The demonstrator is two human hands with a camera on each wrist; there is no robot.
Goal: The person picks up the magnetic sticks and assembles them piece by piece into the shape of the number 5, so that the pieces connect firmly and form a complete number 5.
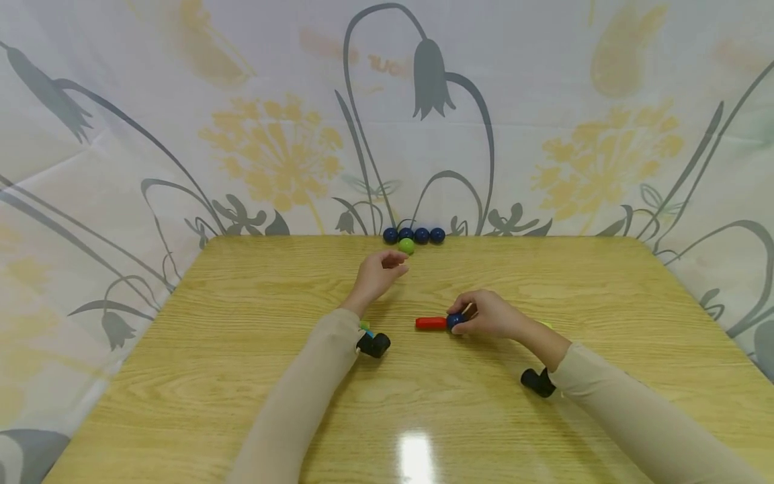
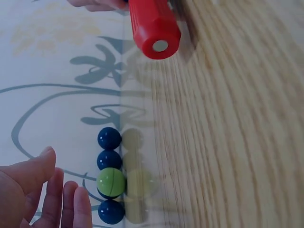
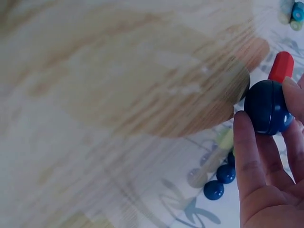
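Note:
My right hand [image 1: 491,314] pinches a dark blue ball [image 1: 455,323] between thumb and fingers near the middle of the wooden table. A red rod [image 1: 431,323] points left from that ball, touching it; its free end carries a round silvery disc, seen in the left wrist view. Farther back, my left hand [image 1: 376,274] holds nothing, its fingers loosely bent with a gap to the thumb. Just beyond its fingertips sits a light green ball [image 1: 406,246], in front of a row of several dark blue balls [image 1: 421,235].
The row of blue balls lies along the table's back edge, against a patterned cloth. Small green and blue pieces [image 1: 365,327] show partly from under the left sleeve. A yellow-green piece [image 1: 547,325] is mostly hidden behind the right wrist. Black camera mounts [image 1: 537,382] project from both wrists.

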